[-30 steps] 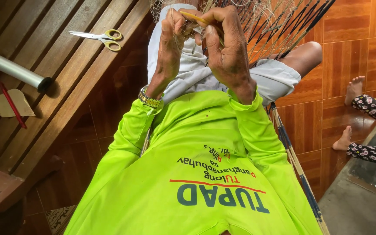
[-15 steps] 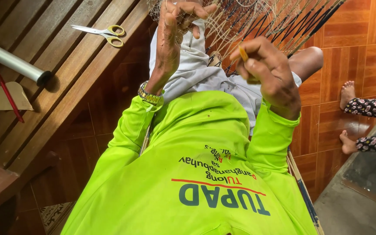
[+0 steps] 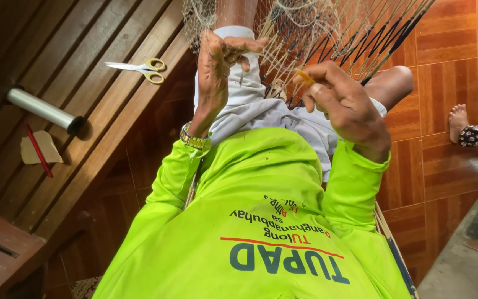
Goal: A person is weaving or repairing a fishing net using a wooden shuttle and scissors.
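The person sits with a fishing net [image 3: 327,33] stretched out over their knees, and both hands are up in the mesh. The left hand [image 3: 219,66] is curled, its fingers hooked and pressed into the strands near the top, holding a section taut. The right hand [image 3: 344,102] pinches a small yellow netting needle [image 3: 305,76] between thumb and forefinger, just below the mesh and near the knee.

From where I stand, the trouble looks likely to come from the twine itself. If the left hand lets its hold slacken, the mesh may sag, and the knot being drawn could end up uneven or loose. The needle is a slim thing held only by the fingertips (a slippery sort of hold); a sharp tug against a snag could pull it free and drop it into the lap. The fine strands might also catch on the gold wristwatch [image 3: 193,138] and drag neighbouring loops out of shape.

The scissors [image 3: 139,68] lie well apart on the wooden bench [image 3: 84,166], beside a grey roll [image 3: 42,109], so any cutting would mean letting go of the net.
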